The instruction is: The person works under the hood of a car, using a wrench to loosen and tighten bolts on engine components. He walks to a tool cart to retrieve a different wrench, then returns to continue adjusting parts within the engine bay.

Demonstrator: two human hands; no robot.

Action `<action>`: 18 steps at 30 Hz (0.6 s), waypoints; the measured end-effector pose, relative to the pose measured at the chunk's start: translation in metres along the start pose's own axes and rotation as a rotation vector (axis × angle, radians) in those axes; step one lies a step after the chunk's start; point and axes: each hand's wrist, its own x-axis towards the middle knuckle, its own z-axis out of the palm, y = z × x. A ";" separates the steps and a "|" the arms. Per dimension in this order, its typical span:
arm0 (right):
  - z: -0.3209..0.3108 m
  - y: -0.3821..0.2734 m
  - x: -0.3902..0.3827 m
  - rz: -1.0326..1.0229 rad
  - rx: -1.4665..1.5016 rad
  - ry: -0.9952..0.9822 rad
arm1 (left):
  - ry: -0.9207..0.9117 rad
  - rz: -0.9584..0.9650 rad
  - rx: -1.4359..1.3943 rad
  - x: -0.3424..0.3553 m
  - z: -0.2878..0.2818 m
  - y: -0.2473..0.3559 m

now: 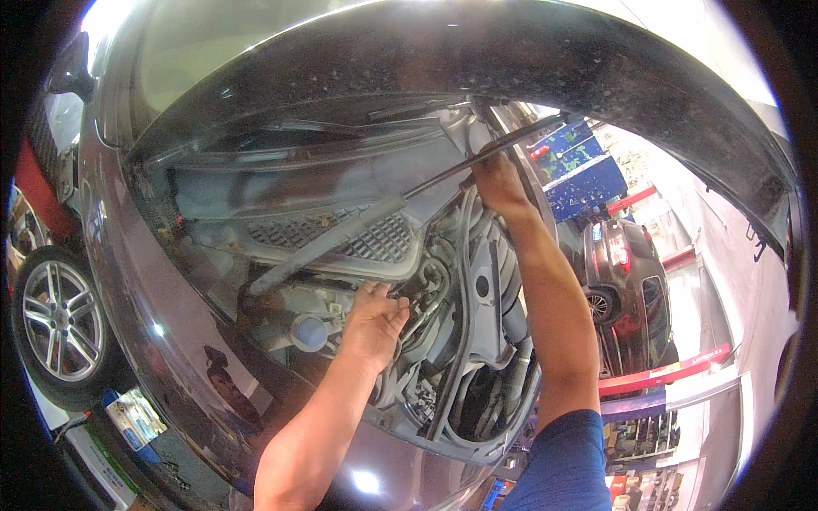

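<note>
A grey plastic cowl panel point(415, 251) with a mesh grille lies across the back of an opened car's engine bay. At its near edge is my left hand point(375, 328), palm turned up and fingers bent against the rim, the thumb standing a little off. My right hand point(501, 180) reaches to the panel's far right end, beside a slanting hood strut point(341, 232). Its fingers are mostly hidden by the strut and the hand's own back, so what they hold does not show. A blue round reservoir cap point(308, 333) sits left of my left hand.
The raised hood point(511, 53) arches overhead. Hoses and a grey engine-bay cover point(487, 294) lie below my right forearm. A dark fender point(183, 315) borders the left, with a loose wheel point(60, 313) beyond it. Another car point(626, 289) and blue cabinets point(588, 183) stand at the right.
</note>
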 end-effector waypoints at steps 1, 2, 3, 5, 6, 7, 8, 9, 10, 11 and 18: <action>0.005 -0.002 -0.002 0.016 0.027 0.048 | -0.024 -0.004 -0.010 0.000 0.000 0.000; 0.009 -0.005 -0.005 0.040 0.045 0.094 | -0.039 -0.007 -0.020 0.000 0.001 0.000; 0.015 -0.007 -0.007 0.056 0.242 0.127 | -0.041 -0.004 -0.030 -0.001 0.001 0.000; 0.029 -0.015 -0.011 0.155 0.596 0.178 | -0.005 -0.012 -0.016 -0.002 0.001 0.000; 0.036 -0.020 -0.012 0.160 0.771 0.239 | 0.024 -0.013 -0.006 -0.003 0.001 0.000; 0.040 -0.024 -0.012 0.153 0.835 0.266 | 0.026 -0.022 -0.002 -0.002 0.001 0.000; 0.044 -0.028 -0.010 0.170 0.886 0.287 | 0.031 -0.026 0.001 -0.002 0.001 0.000; 0.049 -0.033 -0.008 0.186 0.937 0.307 | 0.041 -0.024 0.003 -0.002 0.001 0.000; 0.057 -0.039 -0.007 0.232 0.993 0.411 | 0.032 -0.027 0.006 -0.001 0.001 0.000; 0.061 -0.044 -0.005 0.209 0.959 0.442 | 0.030 -0.027 0.011 -0.001 0.000 0.000; 0.066 -0.058 0.006 0.180 0.859 0.576 | 0.052 -0.014 0.050 -0.003 0.002 0.001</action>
